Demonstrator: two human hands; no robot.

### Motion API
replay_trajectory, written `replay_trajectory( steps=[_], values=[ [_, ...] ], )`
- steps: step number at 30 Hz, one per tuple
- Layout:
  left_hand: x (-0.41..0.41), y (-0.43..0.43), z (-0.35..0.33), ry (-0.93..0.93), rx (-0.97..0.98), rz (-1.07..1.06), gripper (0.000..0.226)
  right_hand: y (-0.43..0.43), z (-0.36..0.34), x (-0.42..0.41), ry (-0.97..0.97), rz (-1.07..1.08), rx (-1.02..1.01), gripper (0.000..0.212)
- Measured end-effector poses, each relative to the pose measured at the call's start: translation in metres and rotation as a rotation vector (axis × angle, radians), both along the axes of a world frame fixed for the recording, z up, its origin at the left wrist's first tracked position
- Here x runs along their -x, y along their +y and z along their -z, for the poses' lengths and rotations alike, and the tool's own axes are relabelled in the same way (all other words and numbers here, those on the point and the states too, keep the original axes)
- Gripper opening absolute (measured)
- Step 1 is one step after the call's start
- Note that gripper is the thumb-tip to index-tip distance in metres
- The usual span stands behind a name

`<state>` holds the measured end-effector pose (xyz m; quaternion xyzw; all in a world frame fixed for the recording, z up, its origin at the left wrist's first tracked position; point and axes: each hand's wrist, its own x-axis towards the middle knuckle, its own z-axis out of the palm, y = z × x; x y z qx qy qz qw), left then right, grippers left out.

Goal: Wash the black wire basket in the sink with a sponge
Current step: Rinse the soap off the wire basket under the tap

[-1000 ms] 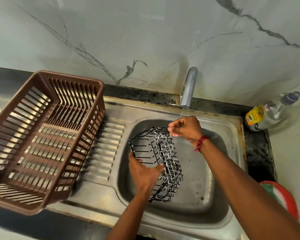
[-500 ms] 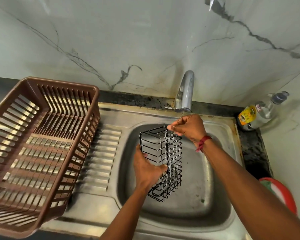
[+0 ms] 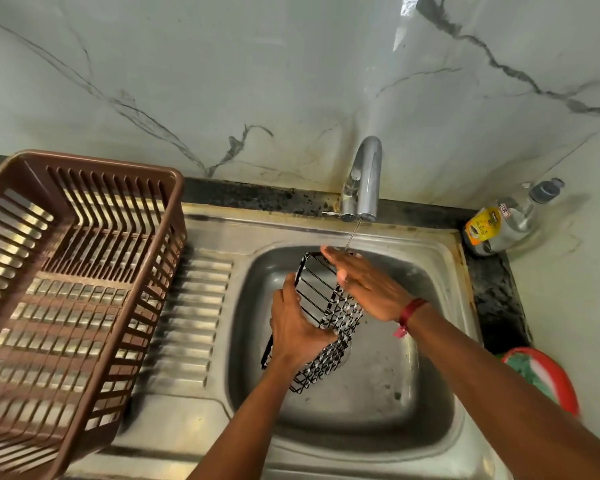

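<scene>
Black wire basket (image 3: 326, 303): 1 item, rectangular, held tilted over the steel sink (image 3: 430, 358); its upper end sits just below the tap (image 3: 364, 178) and its lower end hangs over the drain area. Whether it touches the basin floor cannot be told. Left hand (image 3: 297, 327): grips the basket's left long edge, thumb lying along the rim and fingers curled round the frame from beneath. Right hand (image 3: 364, 285): flat, fingers straight and together, pressed against the basket's right side, with its fingertips at the upper rim where a thin stream of water (image 3: 353, 233) lands. 1 red thread band (image 3: 409, 313) is tied on the right wrist. Open room: bare basin floor shows to the right of the basket and on its near side, out to the basin walls. Draining board (image 3: 191, 317): ridged steel, touching the basin's left rim; a strip of ridges lies between the basin and the brown plastic rack (image 3: 77, 271). The rack's far rim stands close to the marble wall (image 3: 257, 81). 1 clear bottle (image 3: 510, 216) with a yellow label leans in the far right corner, well apart from the hands. 1 red and green object (image 3: 541, 379), partly blurred, lies on the counter past the sink's right rim.
</scene>
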<state>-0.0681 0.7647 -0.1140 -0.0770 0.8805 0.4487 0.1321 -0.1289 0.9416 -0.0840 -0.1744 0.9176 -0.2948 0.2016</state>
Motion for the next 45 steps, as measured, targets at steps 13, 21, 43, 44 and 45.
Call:
replay_trajectory(
  steps=[13,21,43,44,45],
  values=[
    [0.008,0.012,-0.004,-0.088,0.088,0.123,0.14,-0.01,-0.007,-0.006,-0.023,0.015,0.195,0.09],
    [0.0,0.015,-0.001,-0.096,0.091,0.103,0.143,0.005,-0.007,0.0,-0.113,0.151,0.077,0.1],
    [-0.004,0.001,-0.006,-0.001,-0.037,-0.133,0.139,0.005,-0.016,-0.009,-0.003,0.06,-0.043,0.096],
    [-0.005,0.0,-0.005,-0.006,-0.037,-0.134,0.14,0.004,-0.028,-0.012,-0.028,0.169,0.005,0.096],
    [-0.006,0.0,-0.004,-0.014,-0.035,-0.129,0.14,0.0,-0.038,-0.012,-0.039,0.271,0.04,0.086]
  ],
)
